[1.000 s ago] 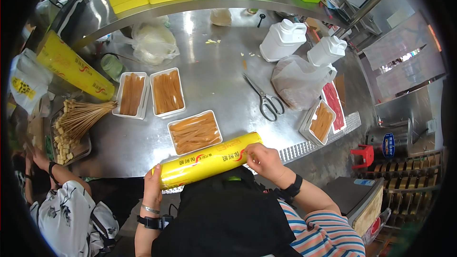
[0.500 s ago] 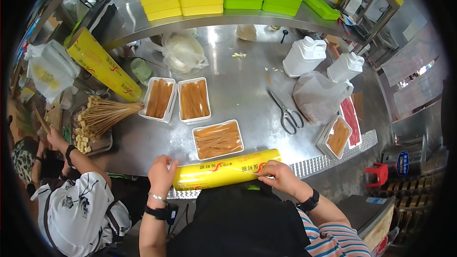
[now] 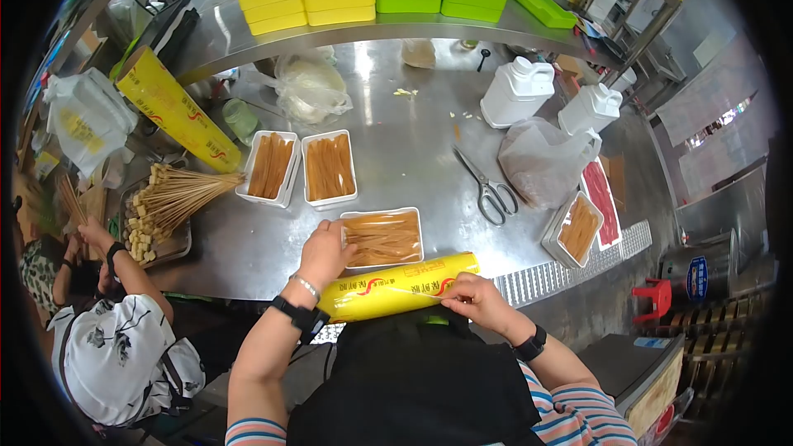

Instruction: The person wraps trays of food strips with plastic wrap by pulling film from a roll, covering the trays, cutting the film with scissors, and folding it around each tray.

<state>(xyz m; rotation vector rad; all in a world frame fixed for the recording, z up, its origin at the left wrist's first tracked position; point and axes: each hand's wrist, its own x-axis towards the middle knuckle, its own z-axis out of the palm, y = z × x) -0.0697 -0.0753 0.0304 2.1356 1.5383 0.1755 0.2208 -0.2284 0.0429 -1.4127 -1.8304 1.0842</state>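
Observation:
Lying along the table's front edge is a yellow-printed roll of cling film [image 3: 388, 291]. Just behind it sits a white tray [image 3: 420, 239] of long brown strips with shiny film over the top. My left hand [image 3: 324, 253] reaches over the roll's left end, its fingers curled at the tray's left rim. At the roll's right part, my right hand [image 3: 477, 301] pinches the edge of the film between thumb and finger. Two more white trays [image 3: 330, 201] [image 3: 285, 201] of brown strips stand behind and to the left.
Scissors [image 3: 493, 196] lie right of centre. White jugs [image 3: 519, 92], a plastic bag [image 3: 541, 163] and another filled tray [image 3: 576, 231] stand at the right. Skewers [image 3: 194, 198] and a second roll [image 3: 178, 111] are at the left. A co-worker [image 3: 124, 347] works there holding sticks.
My left hand has left the roll's left end and moved forward and right onto the tray's left rim. The tray has shifted slightly right. My right hand still pinches the film.

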